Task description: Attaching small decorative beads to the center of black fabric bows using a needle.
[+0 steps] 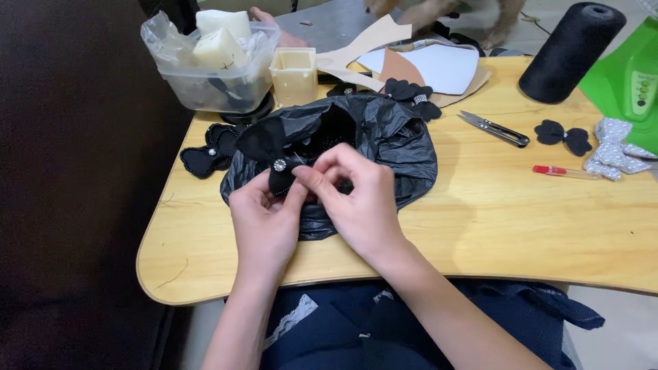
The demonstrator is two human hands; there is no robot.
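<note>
A black fabric bow (pixel 271 147) with a small sparkling stud at its centre is pinched between both hands just above the open mouth of a crumpled black plastic bag (pixel 391 147), which sits on the near-left part of a wooden table (pixel 493 226). The left hand (pixel 264 223) grips the bow's lower edge from below with thumb and fingertips closed on the fabric, while the right hand (pixel 356 199) curls in from the other side, its fingertips closed on the same spot beside the stud; whether it also holds a needle or thread is too small to tell. Just left of the bag lies another black bow with a pearl centre (pixel 209 152), touching the bag's edge, and behind it stands a clear plastic tub (pixel 212 65) holding pale blocks, with a small cream square cup (pixel 295 74) beside it. Farther back are pale cut-out pattern pieces (pixel 418 65) and more black bows (pixel 411 92). To the right, well apart from the hands, lie thread snips (pixel 493 128), a flat black bow (pixel 563 136), a grey dotted bow (pixel 613 147), a small red-capped tube (pixel 565 171), a large cone of black thread (pixel 572 51) and a green device (pixel 627 79) at the table's corner. As a judgement, the main risk is the stud slipping or sitting crooked if the pinch loosens, since black cloth over a black bag hides small parts; a dropped piece could vanish into the bag's folds.
</note>
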